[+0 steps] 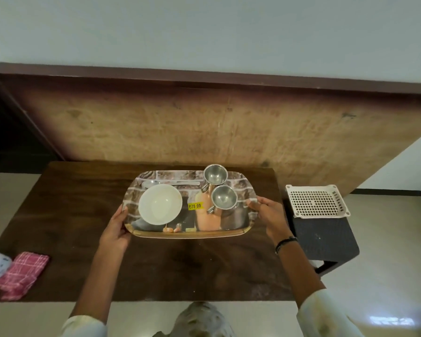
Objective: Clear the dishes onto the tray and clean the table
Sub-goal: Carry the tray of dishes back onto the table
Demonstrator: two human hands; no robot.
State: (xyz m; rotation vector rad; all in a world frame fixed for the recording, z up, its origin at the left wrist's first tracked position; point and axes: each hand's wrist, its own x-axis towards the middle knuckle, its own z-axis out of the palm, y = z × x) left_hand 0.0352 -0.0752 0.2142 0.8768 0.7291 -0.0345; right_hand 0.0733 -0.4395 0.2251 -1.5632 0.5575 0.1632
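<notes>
Cloth point(22, 274) left, stool point(326, 242) right

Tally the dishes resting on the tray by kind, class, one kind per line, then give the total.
Steel cups: 2, one at the far edge, one nearer.
White bowl: 1.
Spoon: 1.
Total: 4 dishes on the tray, which the left hand and the right hand grip at its two ends.

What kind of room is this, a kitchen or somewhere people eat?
Probably a plain eating spot in a home, not clearly a kitchen. A dark wooden table holds a tray with a white bowl, two steel cups and a spoon. A pink checked cloth lies nearby.
</notes>
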